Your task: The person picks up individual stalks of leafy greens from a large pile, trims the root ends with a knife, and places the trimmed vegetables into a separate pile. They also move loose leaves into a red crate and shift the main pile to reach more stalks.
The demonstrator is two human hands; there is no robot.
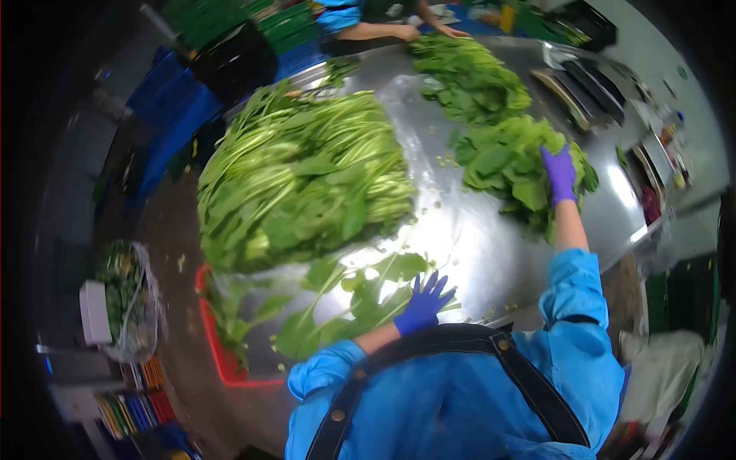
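My left hand (424, 307), in a purple glove, is open with fingers spread at the table's near edge. Beside it lie loose stalks of leafy greens (337, 310). Out to the right, my purple-gloved right hand (561, 175) rests on the side of a leafy pile (510, 165); its thumb and a finger show apart, and leaves partly hide the rest. A large heap of long-stemmed greens (307, 172) fills the left of the metal table (475, 245). Farther back is another bunch of greens (471, 77) with its stems laid together.
A co-worker's hands (410, 32) are at the far edge, by the back bunch. A red crate (211, 337) sits under the table's left end. Dark trays (590, 92) stand at the back right. A bag of greens (126, 299) is on the floor at left.
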